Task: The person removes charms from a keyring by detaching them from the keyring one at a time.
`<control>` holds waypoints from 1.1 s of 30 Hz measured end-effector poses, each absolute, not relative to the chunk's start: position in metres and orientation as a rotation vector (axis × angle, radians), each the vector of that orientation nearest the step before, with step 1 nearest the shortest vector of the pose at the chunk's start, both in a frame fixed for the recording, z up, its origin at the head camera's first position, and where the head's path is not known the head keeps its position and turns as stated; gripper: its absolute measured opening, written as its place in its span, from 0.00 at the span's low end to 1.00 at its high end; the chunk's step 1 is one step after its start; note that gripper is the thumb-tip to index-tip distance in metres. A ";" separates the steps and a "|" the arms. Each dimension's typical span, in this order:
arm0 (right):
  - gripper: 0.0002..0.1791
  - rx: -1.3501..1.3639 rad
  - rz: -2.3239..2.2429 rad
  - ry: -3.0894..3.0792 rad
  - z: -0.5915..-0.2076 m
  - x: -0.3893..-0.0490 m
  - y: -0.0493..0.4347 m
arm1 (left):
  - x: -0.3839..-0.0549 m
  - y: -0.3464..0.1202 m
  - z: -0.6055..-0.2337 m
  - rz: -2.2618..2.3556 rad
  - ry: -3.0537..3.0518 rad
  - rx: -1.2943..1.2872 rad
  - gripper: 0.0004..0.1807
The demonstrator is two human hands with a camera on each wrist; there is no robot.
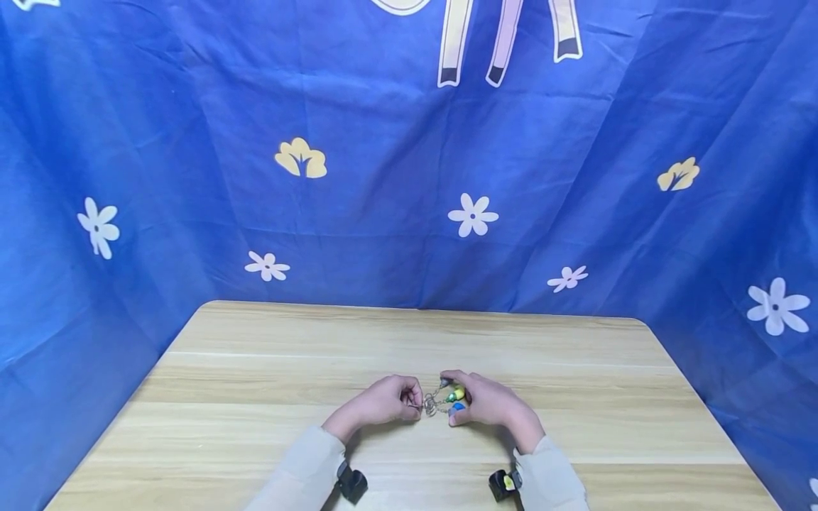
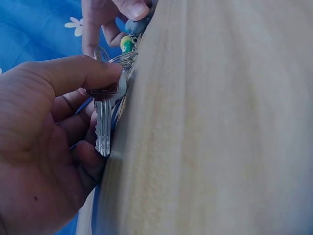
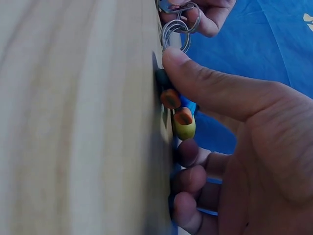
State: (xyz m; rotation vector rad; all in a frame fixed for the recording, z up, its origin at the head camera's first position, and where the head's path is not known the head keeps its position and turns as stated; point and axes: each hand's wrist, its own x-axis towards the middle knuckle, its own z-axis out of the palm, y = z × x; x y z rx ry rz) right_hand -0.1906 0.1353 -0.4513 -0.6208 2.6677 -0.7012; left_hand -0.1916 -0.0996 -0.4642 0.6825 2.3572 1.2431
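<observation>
My left hand (image 1: 381, 402) pinches a silver key (image 2: 103, 128) between thumb and fingers, its toothed blade pointing back toward the palm. The key joins a cluster of metal rings (image 1: 430, 404), which lies between my two hands. Short chains fan out from the rings to a grey charm (image 1: 445, 382), a yellow-and-green charm (image 1: 459, 392) and a blue charm (image 1: 456, 407). Around these charms curls my right hand (image 1: 493, 406), thumb at the blue one and index finger at the grey one. Orange parts (image 3: 183, 116) of the charms show in the right wrist view.
Both hands are low over a light wooden table (image 1: 268, 355). A blue curtain (image 1: 383, 213) with flowers and animal legs hangs behind it and along both sides. Dark wrist cameras (image 1: 352, 484) sit below each sleeve.
</observation>
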 end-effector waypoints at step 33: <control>0.10 -0.701 -0.579 2.762 -0.449 -0.180 0.131 | -0.191 -0.100 -0.462 1.406 2.101 0.681 0.06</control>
